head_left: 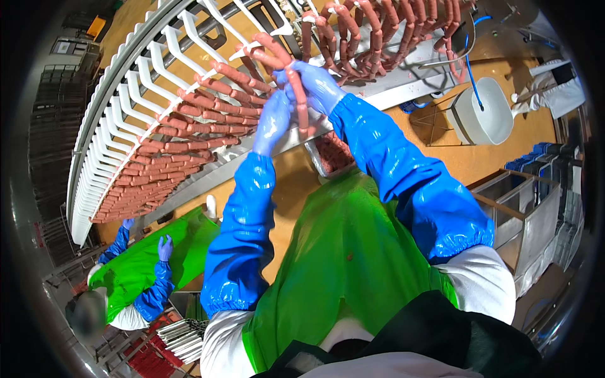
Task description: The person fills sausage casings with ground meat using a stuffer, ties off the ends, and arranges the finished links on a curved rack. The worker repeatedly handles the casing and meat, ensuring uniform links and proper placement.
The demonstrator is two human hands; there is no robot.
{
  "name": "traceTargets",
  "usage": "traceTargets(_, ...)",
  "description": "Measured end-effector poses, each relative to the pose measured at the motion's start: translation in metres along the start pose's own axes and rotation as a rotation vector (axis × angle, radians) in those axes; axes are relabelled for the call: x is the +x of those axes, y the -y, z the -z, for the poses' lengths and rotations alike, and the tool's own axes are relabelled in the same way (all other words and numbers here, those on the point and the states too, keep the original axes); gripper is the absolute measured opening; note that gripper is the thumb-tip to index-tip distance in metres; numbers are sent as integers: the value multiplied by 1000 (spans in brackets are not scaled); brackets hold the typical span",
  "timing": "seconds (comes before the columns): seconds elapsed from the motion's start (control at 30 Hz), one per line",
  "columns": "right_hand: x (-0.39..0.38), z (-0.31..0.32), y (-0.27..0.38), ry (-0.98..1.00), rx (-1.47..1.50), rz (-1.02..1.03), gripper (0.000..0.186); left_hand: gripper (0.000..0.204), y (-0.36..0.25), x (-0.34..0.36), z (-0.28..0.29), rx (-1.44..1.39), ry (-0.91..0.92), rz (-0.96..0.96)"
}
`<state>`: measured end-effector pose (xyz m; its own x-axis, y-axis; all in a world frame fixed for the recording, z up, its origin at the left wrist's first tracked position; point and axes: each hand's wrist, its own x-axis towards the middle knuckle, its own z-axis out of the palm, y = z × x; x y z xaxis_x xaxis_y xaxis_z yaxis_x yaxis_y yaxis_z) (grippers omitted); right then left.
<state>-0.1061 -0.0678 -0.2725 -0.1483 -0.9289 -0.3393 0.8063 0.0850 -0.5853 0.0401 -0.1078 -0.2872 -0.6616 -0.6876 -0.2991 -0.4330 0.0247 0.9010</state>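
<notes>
Both my hands wear light purple gloves and meet at a string of linked pink sausages [297, 94] by the hook rail. My right hand [316, 83] closes around the string near its upper end. Just below and left of it, my left hand [275, 120] has its fingers closed against the same sausages, its fingertips partly hidden. One link hangs down between the hands. To the left, many looped sausage strings [183, 129] hang from a curved rail of white hooks [148, 75]. More sausage loops [378, 38] hang at the upper right.
A metal ledge [403, 90] runs under the rail, with a tray of sausages [333, 153] below. At lower left stands a co-worker in a green apron [179, 252]. A white tub [491, 113] with a blue hose and clear-sided carts [520, 214] are at right.
</notes>
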Motion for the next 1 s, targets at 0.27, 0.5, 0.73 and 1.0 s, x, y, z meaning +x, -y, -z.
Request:
traceTargets(0.27, -7, -1, 2, 6, -563, 759, 10, 21, 2, -36, -42, 92, -319, -398)
traceTargets(0.5, -1, 9, -1, 267, -609, 353, 28, 25, -23, -4, 16, 165, -456, -378)
traceTargets(0.73, -31, 129, -2, 5, -848, 302, 22, 24, 35, 12, -41, -115, -330, -315)
traceTargets(1.0, -67, 150, 36, -22, -884, 119, 23, 41, -5, 132, -64, 122, -574, -610)
